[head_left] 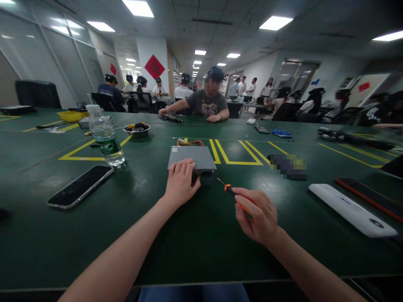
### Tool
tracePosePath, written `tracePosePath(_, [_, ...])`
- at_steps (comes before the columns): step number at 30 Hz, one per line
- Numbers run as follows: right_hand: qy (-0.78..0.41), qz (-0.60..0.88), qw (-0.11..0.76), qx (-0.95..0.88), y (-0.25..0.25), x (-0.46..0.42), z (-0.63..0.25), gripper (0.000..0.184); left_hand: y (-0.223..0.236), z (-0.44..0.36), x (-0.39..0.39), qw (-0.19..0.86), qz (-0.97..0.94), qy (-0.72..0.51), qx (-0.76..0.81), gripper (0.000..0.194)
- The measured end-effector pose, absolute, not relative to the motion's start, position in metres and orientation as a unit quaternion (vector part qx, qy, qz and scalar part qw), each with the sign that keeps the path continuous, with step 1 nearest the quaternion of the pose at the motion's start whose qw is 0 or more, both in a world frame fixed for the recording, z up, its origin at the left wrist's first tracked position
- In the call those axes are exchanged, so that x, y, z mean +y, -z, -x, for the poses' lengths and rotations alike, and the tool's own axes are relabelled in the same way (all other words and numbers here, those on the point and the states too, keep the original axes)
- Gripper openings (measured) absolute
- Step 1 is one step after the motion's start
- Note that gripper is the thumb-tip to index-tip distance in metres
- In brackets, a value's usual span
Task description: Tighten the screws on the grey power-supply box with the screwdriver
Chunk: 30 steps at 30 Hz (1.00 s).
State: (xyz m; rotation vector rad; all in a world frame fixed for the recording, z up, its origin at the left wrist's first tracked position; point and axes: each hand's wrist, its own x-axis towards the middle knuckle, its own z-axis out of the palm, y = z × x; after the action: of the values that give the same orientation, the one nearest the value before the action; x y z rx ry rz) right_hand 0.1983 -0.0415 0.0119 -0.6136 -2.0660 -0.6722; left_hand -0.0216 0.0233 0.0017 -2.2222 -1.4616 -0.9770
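Note:
A grey metal computer power supply (201, 157) lies on the green table, with a bundle of coloured cables (192, 143) behind it. My left hand (181, 180) grips its near left part, fingers over the top and thumb down by the front face. In my right hand (258, 214) is a screwdriver (229, 190) with an orange and black handle. Its thin shaft points up and left, and the tip is at the front right corner of the power supply; whether it sits in a screw is too small to tell.
Left of my hands are a phone (80, 186), a water bottle (107, 138) and a metal bowl (136, 130). To the right lie a white device (351, 209) and a dark, red-edged bar (371, 197). A person (206, 100) sits across the table.

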Motion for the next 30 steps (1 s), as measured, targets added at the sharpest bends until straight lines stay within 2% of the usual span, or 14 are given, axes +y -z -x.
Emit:
tracePosePath(5, [0.319,0.269,0.39,-0.821,-0.016,-0.05,-0.198,0.022,0.0,0.022,0.025,0.155,0.769,0.346,-0.514,0.032])
tracePosePath(9, [0.311,0.328,0.363,-0.814,-0.018,-0.063,-0.188,0.018,0.0,0.022,0.026,0.158,0.771,0.34,-0.515,0.032])
tracePosePath(15, [0.314,0.409,0.336,-0.788,-0.008,-0.08,-0.174,0.021,0.0,0.021,0.025,0.152,0.77,0.339,-0.518,0.032])
tracePosePath(21, [0.249,0.525,0.328,-0.745,-0.01,-0.085,-0.173,0.026,-0.001,0.021,0.025,0.149,0.772,0.339,-0.517,0.031])
tracePosePath(25, [0.264,0.524,0.305,-0.75,-0.006,-0.091,-0.166,0.032,-0.002,0.021,0.025,0.151,0.771,0.342,-0.516,0.031])
tracePosePath(30, [0.288,0.517,0.272,-0.759,0.001,-0.09,-0.162,0.029,-0.003,0.022,0.024,0.153,0.773,0.333,-0.518,0.032])
